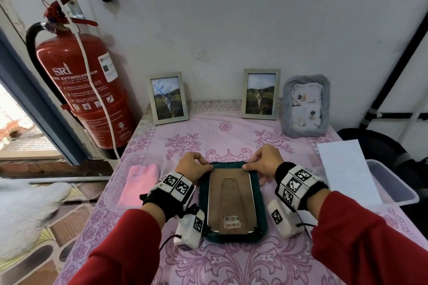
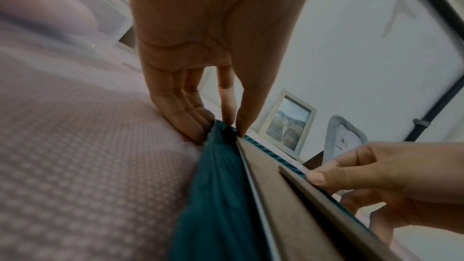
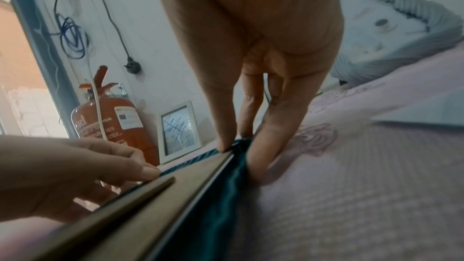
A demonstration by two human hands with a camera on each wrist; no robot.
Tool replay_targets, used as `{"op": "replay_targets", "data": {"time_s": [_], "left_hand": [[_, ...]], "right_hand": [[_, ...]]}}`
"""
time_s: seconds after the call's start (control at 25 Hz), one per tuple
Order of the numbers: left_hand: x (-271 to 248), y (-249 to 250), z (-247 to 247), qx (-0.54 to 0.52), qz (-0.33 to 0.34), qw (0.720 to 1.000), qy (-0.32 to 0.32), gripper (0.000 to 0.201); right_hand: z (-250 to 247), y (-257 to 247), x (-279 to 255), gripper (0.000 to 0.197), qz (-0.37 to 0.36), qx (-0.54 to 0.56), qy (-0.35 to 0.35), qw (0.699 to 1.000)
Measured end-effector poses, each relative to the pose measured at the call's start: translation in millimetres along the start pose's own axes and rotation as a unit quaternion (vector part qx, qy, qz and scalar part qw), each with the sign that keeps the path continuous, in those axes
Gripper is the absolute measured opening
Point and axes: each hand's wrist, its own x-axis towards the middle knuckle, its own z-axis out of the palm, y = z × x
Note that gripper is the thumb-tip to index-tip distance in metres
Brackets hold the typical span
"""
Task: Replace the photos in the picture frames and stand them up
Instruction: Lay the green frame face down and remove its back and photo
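Observation:
A dark green padded picture frame [image 1: 261, 201] lies face down on the table, its brown backing board [image 1: 231, 201] and folded stand facing up. My left hand [image 1: 192, 166] pinches the frame's far left corner [image 2: 220, 128] between thumb and fingers. My right hand [image 1: 266, 164] pinches the far right corner [image 3: 238, 144] the same way. Against the wall stand a pale frame [image 1: 168, 97] whose cat photo is scribbled in blue, a second pale frame [image 1: 260, 93] with a clean cat photo, and a grey padded frame [image 1: 305, 105].
A pink cloth [image 1: 139, 184] in a clear tray lies left of the green frame. White paper [image 1: 347, 166] and a clear plastic box [image 1: 393, 183] sit at the right edge. A red fire extinguisher [image 1: 88, 83] hangs on the wall to the left. The floral tablecloth [image 1: 231, 136] covers the table.

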Motion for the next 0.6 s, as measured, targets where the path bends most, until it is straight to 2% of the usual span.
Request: {"op": "replay_targets", "data": {"time_s": [0.16, 0.6], "left_hand": [[1.7, -1.3, -3.4, -0.018, -0.001, 0.999, -0.027, 0.02], [-0.8, -9.8, -9.3, -0.059, 0.02, 0.995, -0.078, 0.015]], "right_hand": [[0.4, -0.7, 2.6, 0.021, 0.014, -0.015, 0.005, 1.0], [-6.8, 9.2, 4.0, 0.018, 0.002, 0.035, -0.044, 0.998]]}}
